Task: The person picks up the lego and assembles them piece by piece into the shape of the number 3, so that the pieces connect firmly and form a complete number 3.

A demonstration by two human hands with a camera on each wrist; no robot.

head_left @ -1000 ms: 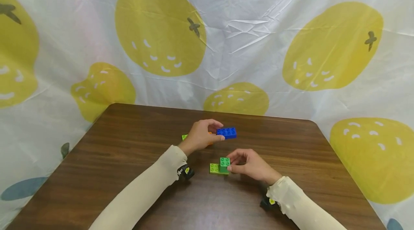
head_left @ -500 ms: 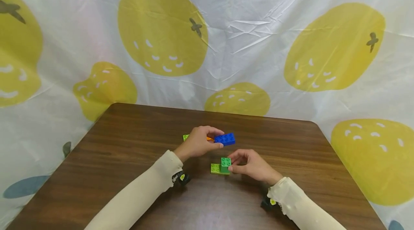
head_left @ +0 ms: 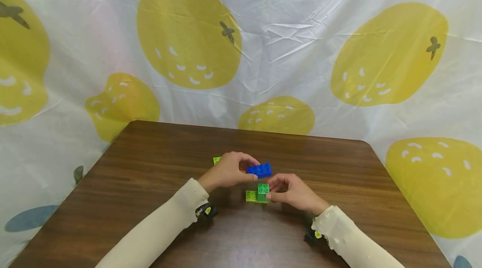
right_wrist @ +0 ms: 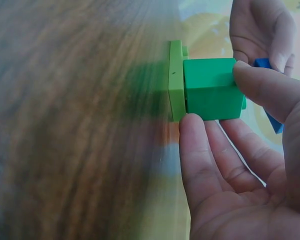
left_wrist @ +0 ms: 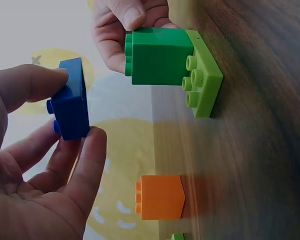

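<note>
Against fruit-print cloth (head_left: 286, 50), above brown table (head_left: 320, 159), pinching blue brick (head_left: 259, 170) in left hand (head_left: 227, 170), raised clear of green block (head_left: 263, 192). Gripping green block in right hand (head_left: 295, 193), atop one end of lime plate (head_left: 251, 196). Farther out, behind left hand, orange block (left_wrist: 162, 197) and lime piece (head_left: 216, 160).

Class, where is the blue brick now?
In the head view, slightly right of centre, the blue brick is held in the left hand, appearing just above the green block.
</note>
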